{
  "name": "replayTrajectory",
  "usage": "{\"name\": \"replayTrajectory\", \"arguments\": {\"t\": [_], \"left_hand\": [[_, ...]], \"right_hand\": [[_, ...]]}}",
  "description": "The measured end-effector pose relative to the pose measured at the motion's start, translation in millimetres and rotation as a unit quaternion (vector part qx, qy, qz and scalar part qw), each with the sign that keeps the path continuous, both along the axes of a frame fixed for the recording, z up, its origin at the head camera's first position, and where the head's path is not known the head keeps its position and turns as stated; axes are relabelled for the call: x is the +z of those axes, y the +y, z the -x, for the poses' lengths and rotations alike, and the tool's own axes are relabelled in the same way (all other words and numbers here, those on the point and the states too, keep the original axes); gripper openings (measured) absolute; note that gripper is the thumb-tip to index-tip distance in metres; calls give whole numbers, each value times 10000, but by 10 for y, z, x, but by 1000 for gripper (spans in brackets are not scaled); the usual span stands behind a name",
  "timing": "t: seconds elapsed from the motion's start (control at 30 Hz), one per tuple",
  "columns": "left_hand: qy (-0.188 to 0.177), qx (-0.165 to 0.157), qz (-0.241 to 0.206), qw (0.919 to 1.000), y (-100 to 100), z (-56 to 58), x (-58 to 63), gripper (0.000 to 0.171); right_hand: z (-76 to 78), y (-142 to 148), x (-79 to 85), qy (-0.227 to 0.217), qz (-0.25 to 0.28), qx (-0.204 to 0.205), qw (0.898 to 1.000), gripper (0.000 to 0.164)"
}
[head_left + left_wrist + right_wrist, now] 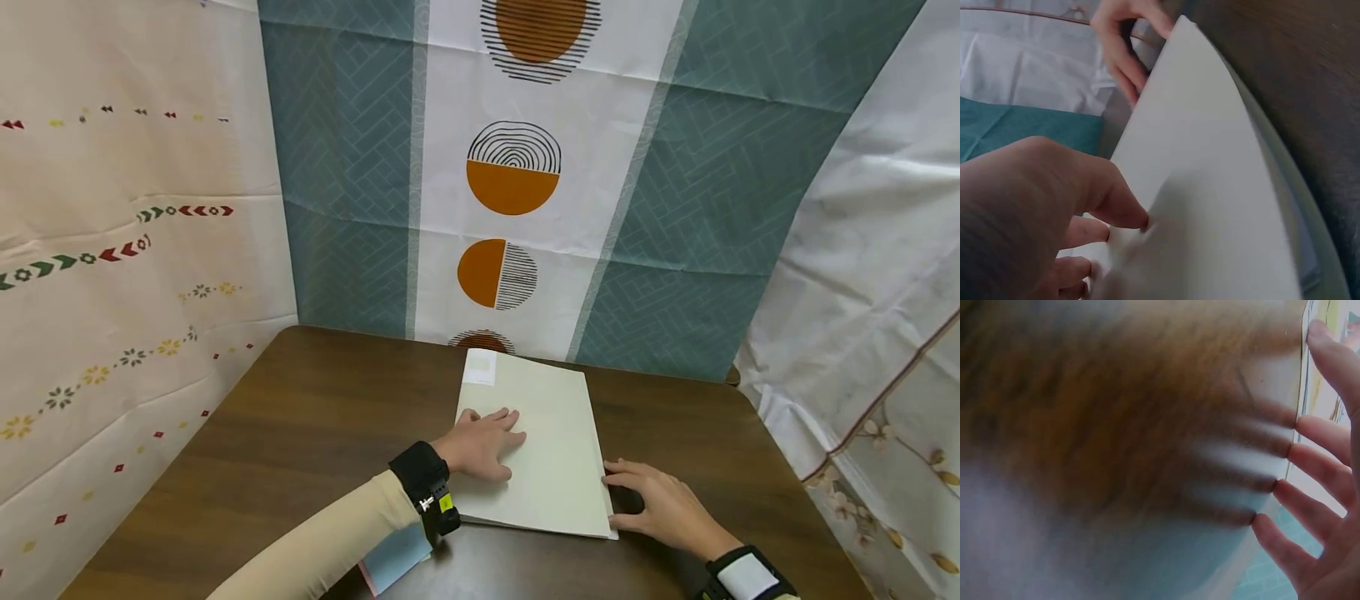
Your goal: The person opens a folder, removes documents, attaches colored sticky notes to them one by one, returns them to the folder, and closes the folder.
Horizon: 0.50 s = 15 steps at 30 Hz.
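A cream paper folder (555, 433) with a white label (480, 367) at its upper left corner lies on the brown table (337, 383). My left hand (480, 446) rests on the folder's left half, its fingers spread. The right hand (652, 504) touches the folder's right edge near the lower corner. In the right wrist view, the fingertips of the right hand (1316, 487) line up against that edge, thumb apart from the fingers. The left wrist view shows the folder's cover (1204, 125) slightly bowed, with pale sheets (1307, 256) visible inside its open side.
A light blue pad (397, 554) with a pink edge lies partly under the left forearm at the table's front. Behind the table hangs a teal and white curtain (345, 167). Patterned white cloths hang at the left (135, 250) and right (862, 333).
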State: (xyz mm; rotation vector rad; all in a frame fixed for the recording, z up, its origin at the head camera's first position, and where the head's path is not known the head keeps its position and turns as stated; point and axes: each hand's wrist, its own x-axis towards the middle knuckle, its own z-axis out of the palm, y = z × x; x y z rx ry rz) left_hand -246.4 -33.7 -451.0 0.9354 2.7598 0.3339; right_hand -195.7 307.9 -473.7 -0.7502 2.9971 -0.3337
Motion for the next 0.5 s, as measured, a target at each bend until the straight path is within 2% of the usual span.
{"name": "replayTrajectory", "arguments": {"t": [0.07,0.2,0.5], "left_hand": [[41,-37,183,9998,28,6,-34,66],[116,-70,369,9992,59,33,-22,67],[40,-54,357,9993,23,23,-23,67]], "right_hand": [[-7,21,2,-90,15,60,9999,70],[-8,55,27,-196,47,220,9996,73],[31,32,61,-352,-8,591,9976,76]]}}
